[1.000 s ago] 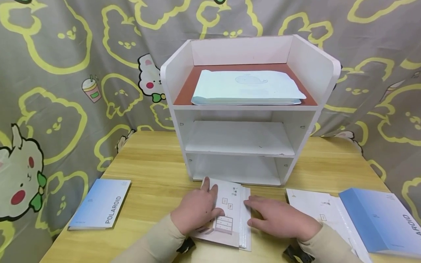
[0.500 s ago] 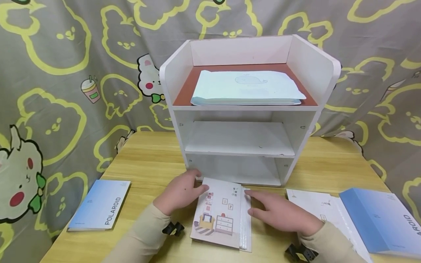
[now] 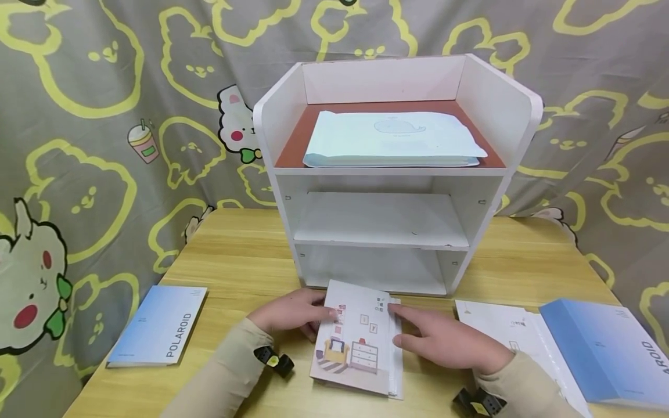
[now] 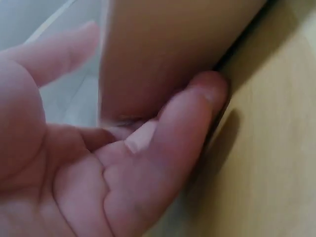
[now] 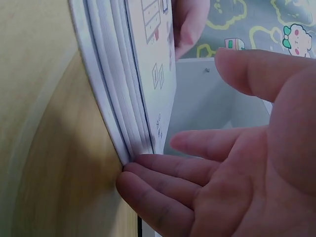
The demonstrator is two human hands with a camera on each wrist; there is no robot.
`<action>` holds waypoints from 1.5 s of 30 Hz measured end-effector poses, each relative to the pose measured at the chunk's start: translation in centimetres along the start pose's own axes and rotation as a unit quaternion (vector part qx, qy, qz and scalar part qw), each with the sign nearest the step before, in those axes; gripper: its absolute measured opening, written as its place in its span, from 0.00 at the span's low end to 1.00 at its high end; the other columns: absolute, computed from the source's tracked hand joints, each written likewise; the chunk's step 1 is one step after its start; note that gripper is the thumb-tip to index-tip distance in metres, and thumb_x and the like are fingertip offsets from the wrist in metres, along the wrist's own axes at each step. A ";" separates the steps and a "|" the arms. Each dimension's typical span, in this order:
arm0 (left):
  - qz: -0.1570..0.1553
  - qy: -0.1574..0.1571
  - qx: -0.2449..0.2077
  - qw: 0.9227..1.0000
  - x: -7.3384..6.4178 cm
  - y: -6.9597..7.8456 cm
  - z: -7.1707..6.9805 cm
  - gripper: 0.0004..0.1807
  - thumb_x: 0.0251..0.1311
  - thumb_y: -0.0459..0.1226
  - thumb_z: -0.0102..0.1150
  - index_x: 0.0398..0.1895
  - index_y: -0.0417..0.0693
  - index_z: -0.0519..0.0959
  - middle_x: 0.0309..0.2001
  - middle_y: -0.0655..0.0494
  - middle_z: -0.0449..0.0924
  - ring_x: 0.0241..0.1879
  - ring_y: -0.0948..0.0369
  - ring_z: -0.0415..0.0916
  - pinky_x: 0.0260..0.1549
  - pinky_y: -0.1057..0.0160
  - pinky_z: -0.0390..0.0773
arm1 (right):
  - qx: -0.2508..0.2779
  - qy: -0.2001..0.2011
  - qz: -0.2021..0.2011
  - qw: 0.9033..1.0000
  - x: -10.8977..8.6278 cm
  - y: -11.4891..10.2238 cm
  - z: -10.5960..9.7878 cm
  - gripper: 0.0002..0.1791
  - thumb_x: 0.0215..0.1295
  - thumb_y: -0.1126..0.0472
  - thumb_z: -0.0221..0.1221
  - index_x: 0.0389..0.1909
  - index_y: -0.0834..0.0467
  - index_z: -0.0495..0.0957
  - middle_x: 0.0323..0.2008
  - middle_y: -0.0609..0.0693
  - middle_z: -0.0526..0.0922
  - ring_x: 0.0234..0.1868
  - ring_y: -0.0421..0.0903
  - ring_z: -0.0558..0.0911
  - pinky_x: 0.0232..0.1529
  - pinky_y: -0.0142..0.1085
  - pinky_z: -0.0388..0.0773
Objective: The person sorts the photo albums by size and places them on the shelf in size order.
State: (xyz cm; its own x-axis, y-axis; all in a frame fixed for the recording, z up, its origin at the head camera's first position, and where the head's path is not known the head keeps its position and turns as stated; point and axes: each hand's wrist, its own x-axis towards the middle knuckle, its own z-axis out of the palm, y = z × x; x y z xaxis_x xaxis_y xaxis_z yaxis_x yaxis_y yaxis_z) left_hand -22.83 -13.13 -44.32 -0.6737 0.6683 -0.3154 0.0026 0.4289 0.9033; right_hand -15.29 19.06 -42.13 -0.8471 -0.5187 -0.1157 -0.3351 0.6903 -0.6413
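A white book (image 3: 360, 334) with a drawn chest of drawers on its cover lies on the table in front of the shelf unit. Its edge (image 5: 116, 74) has several layers; whether it is one book or a stack I cannot tell. My left hand (image 3: 290, 313) grips its left side, thumb over the cover and fingers tucked underneath. In the left wrist view those curled fingers (image 4: 182, 128) sit between book and tabletop. My right hand (image 3: 444, 339) is on the opposite side, fingers extended, with lower fingertips (image 5: 129, 183) against the layered edge.
A white shelf unit (image 3: 384, 247) stands behind the book, with a pale whale-print packet (image 3: 392, 136) on top. One blue POLAROID book (image 3: 159, 325) lies at left. At right are another white book (image 3: 514, 325) and a second blue one (image 3: 606, 348).
My left hand has come off the cover, moved left and slid its fingers under the book's left edge. That edge has risen and the book has shifted slightly right. My right hand stays put.
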 end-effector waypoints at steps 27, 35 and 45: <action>0.110 -0.002 -0.112 0.988 -2.2 4.4 2.6 0.26 0.65 0.29 0.55 0.66 0.39 0.64 0.46 0.44 0.85 0.40 0.52 0.86 0.39 0.57 0.85 | 0.188 0.061 0.050 0.979 0.8 0.8 -2.4 0.46 0.75 0.53 0.57 0.79 0.68 0.42 0.45 0.56 0.82 0.34 0.51 0.85 0.36 0.38 0.83; 0.153 0.035 -0.193 0.968 -3.4 5.5 1.2 0.27 0.67 0.28 0.49 0.68 0.27 0.60 0.48 0.36 0.83 0.41 0.55 0.86 0.39 0.59 0.85 | 0.430 -0.001 -0.068 0.900 -0.7 -1.7 -2.6 0.38 0.80 0.63 0.47 0.80 0.63 0.37 0.58 0.66 0.80 0.48 0.65 0.84 0.46 0.55 0.83; 0.144 0.066 -0.197 0.968 -5.3 7.1 -0.3 0.28 0.76 0.36 0.47 0.72 0.30 0.58 0.48 0.42 0.84 0.40 0.57 0.85 0.37 0.62 0.85 | 0.508 -0.061 -0.151 0.846 -0.4 -4.1 -1.5 0.25 0.82 0.66 0.41 0.75 0.66 0.53 0.53 0.70 0.80 0.28 0.50 0.85 0.28 0.38 0.83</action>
State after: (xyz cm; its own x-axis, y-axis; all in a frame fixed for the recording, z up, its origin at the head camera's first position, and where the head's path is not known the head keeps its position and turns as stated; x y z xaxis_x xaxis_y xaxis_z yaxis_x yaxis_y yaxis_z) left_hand -19.50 -13.86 -36.18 -0.7757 0.6308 -0.0186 -0.0607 -0.0452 0.9971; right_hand -14.24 17.19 -38.35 -0.7164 -0.6852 0.1314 0.0518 -0.2400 -0.9694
